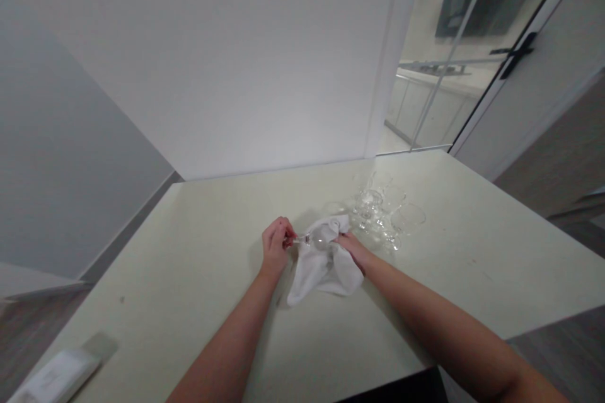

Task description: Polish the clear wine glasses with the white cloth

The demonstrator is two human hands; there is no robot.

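On the pale table (pixel 198 302), two hands are working a wine glass (pixel 316 239) inside a white cloth (pixel 326 271).

At eight o'clock near the table's front-left corner, a flat white packet (pixel 61 374) is lying well apart from everything else. Toward the middle, the left hand (pixel 276 245) is pinching the glass's stem, fingers closed on it, with the glass lying sideways, its bowl pointing to three o'clock. The cloth is wrapping the bowl and hanging down to six o'clock. The right hand (pixel 352 249) is gripping the cloth against the bowl, fingers curled. At two o'clock from that hand, a cluster of clear glasses (pixel 382 211) is standing near the cloth.
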